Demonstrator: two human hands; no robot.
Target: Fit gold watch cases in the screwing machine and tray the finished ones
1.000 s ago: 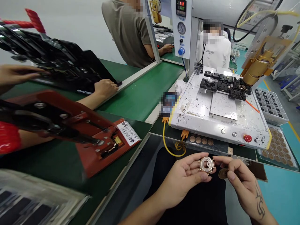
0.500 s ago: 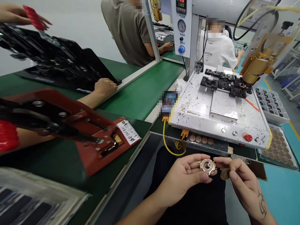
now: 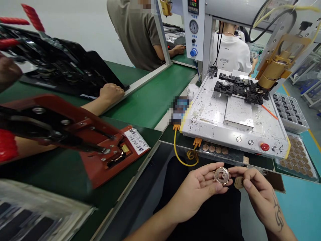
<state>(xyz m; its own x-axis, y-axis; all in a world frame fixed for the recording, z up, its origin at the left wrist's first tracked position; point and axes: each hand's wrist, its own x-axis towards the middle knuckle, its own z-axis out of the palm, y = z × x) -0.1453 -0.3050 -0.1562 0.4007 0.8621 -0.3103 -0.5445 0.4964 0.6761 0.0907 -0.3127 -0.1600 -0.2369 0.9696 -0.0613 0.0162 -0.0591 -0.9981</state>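
Note:
Over my lap, my left hand [image 3: 200,185] holds a rose-gold watch case [image 3: 221,176] between thumb and fingers, its round middle opening showing. My right hand [image 3: 254,185] is just to the right of it, pinching a thin round brown disc [image 3: 238,182] between thumb and fingers. A right fingertip reaches close to the case's right edge; whether it touches I cannot tell. The disc hangs beside the case, apart from it.
A white machine [image 3: 213,117] with black fixtures [image 3: 238,87] stands ahead. Brown round stickers [image 3: 297,157] lie at its right, beside a tray of black parts [image 3: 291,112]. A red clamp press [image 3: 107,154] is at left. A co-worker's hand [image 3: 111,95] rests by a black press.
The watch case has turned in my left hand, so its face is tilted differently. My right hand has shifted slightly left with the disc. The co-worker's other hand has dropped from the red handle.

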